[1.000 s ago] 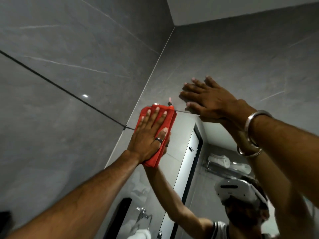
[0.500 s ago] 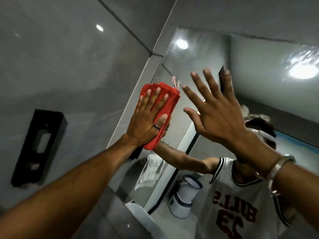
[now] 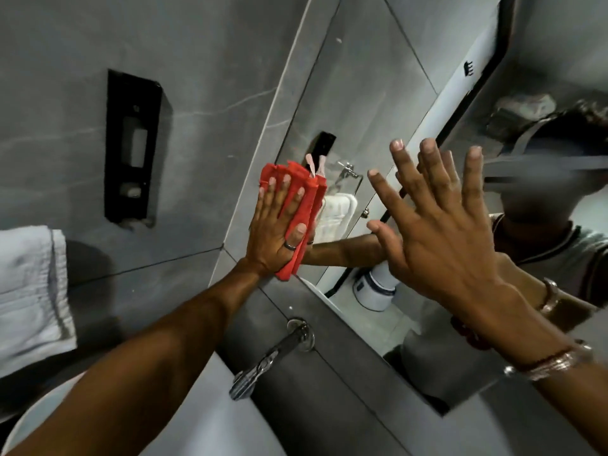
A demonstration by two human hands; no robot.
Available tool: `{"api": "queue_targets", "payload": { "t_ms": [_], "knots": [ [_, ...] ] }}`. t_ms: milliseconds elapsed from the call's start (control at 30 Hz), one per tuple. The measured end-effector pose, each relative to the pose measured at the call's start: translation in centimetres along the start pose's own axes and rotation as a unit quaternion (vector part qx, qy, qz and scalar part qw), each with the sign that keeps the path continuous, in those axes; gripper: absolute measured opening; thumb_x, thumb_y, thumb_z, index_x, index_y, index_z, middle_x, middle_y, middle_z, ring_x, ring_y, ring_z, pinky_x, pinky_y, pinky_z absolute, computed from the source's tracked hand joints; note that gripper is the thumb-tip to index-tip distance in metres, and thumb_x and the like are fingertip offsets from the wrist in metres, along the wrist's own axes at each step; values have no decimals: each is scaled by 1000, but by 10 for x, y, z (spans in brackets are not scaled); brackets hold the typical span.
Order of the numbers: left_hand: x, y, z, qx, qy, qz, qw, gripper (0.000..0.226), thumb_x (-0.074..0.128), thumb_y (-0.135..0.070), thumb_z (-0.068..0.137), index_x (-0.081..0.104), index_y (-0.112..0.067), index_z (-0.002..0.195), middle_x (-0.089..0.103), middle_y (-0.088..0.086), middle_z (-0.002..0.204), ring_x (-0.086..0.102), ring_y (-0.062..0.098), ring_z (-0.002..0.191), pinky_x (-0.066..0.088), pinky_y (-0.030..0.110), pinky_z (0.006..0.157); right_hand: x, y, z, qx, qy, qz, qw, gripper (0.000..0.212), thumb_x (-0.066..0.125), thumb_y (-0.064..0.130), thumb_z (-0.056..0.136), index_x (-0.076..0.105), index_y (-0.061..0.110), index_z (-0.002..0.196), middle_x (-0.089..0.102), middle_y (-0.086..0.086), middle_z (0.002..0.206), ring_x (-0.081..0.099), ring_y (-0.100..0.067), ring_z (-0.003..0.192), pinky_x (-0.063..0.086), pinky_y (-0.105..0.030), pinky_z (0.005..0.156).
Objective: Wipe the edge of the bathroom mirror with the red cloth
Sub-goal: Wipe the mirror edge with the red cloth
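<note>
Left hand [image 3: 275, 235] flat, pressing folded red cloth [image 3: 297, 205] on mirror [image 3: 378, 103] edge | right hand [image 3: 441, 232] splayed, empty

Red cloth [image 3: 304, 205]: soft woven fabric, matt, folded into ridged pleats; mirror [image 3: 368, 103]: smooth glass, highly reflective; wall tiles [image 3: 65, 44]: grey stone-look, smooth, semi-gloss with faint pale veining; black wall fitting [image 3: 131, 146]: dark plastic-looking body, slight sheen; tap [image 3: 273, 357]: polished chrome metal, bright highlights; towel [image 3: 29, 297]: white cloth, matt, ribbed texture; ring [image 3: 290, 245] on left hand: dark metal, dull shine; bracelet [image 3: 552, 365] on right wrist: shiny metal.
</note>
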State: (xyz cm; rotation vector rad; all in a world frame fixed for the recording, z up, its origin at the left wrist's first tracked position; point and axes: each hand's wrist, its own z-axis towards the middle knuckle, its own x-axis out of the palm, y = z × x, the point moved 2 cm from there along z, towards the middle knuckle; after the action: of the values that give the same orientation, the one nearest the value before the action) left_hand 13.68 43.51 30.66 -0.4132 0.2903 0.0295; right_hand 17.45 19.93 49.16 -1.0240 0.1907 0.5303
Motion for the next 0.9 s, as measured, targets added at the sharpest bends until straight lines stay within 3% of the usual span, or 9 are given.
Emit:
{"api": "queue_targets", "payload": {
  "t_ms": [100,200,333,467,567,667,767,900],
  "knots": [
    [6,-9,-11,-24,-15,-19,999,65,15,-53,105,7,-24,163,14,20,171,9,39,160,11,69,125,1,1,-25,-1,-10,11,1000,71,28,63,103,33,25,163,11,-11,176,3,-35,164,-21,-54,126],
    [15,-27,-21,-6,-29,-28,999,65,12,-52,106,3,-24,163,10,13,171,11,42,159,9,71,124,4,-1,-51,-1,-11,21,1000,68,33,60,103,37,25,161,15,-11,175,3,-35,163,-19,-55,128],
    [30,-72,-41,-5,-28,-36,999,65,14,-50,106,8,-18,162,19,24,169,12,46,158,10,71,125,4,-6,-84,6,-13,14,1000,67,36,60,102,38,26,161,20,-11,174,-3,-33,162,-17,-56,128],
    [44,-131,-61,-1,-31,-26,999,64,16,-52,108,9,-18,162,26,24,166,14,43,158,13,66,127,-4,-20,-119,43,-17,31,998,65,38,57,104,42,23,159,24,-13,173,5,-36,161,-12,-57,129],
    [54,-178,-73,26,-53,-23,998,64,25,-49,108,6,-26,164,11,12,171,7,36,160,10,58,129,-12,-34,-144,79,-17,32,996,64,38,54,105,41,21,159,25,-15,172,10,-39,160,-3,-63,128],
    [63,-230,-86,53,-38,-15,998,65,24,-52,106,6,-29,164,-5,2,174,1,32,161,9,59,130,-21,-48,-170,116,-30,25,993,64,31,53,107,38,19,161,18,-15,171,4,-33,160,-8,-59,128],
    [68,-273,-97,85,-25,-16,996,64,25,-53,106,10,-29,164,-4,2,174,3,33,161,9,60,129,-29,-63,-195,152,-34,19,988,63,32,50,107,35,20,163,11,-13,172,0,-30,161,-8,-59,128],
    [67,-316,-99,109,-28,-16,994,63,28,-51,107,12,-29,164,-1,3,175,6,34,161,15,62,127,-41,-84,-218,179,-27,1,984,64,41,47,104,41,17,160,17,-14,170,8,-34,161,-9,-59,128]
  ]
}}
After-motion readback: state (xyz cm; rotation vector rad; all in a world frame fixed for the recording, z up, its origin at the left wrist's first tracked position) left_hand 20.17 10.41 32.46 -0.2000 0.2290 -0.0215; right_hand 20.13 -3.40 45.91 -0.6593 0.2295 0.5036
